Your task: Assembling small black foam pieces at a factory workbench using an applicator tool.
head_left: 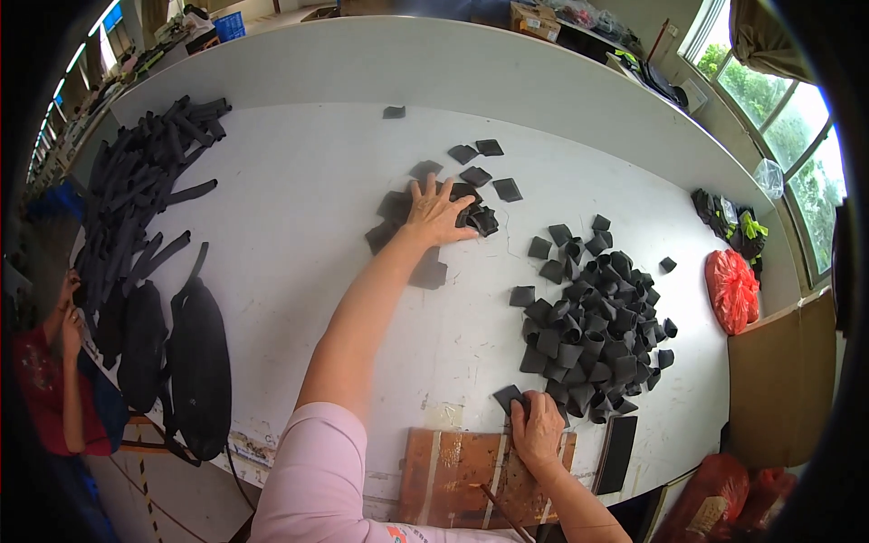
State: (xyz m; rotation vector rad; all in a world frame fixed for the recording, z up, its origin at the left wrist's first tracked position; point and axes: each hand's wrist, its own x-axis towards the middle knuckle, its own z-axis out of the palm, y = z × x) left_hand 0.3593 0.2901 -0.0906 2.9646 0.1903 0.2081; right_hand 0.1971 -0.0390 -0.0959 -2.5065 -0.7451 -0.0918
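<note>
My left hand (pixel 437 215) reaches out over the table with its fingers spread, palm down on a small cluster of black fabric pieces (pixel 482 220). More dark pieces beside it (pixel 429 271) look smeared by motion. At the near side, my right hand (pixel 539 430) is curled over a flat black fabric piece (pixel 509 398), thumb and fingers closing on it; part of the piece is hidden. This hand sits over the upper edge of a worn brown board (pixel 453 475). Just beyond it lies a large heap of black fabric loops (pixel 597 330).
Long black strips (pixel 149 172) pile up at the far left, near black pouches (pixel 199 362). A dark flat bar (pixel 616 455) lies right of the board. A red plastic bag (pixel 731 291) and cardboard (pixel 783 371) stand at right. Another person (pixel 59 389) works at left.
</note>
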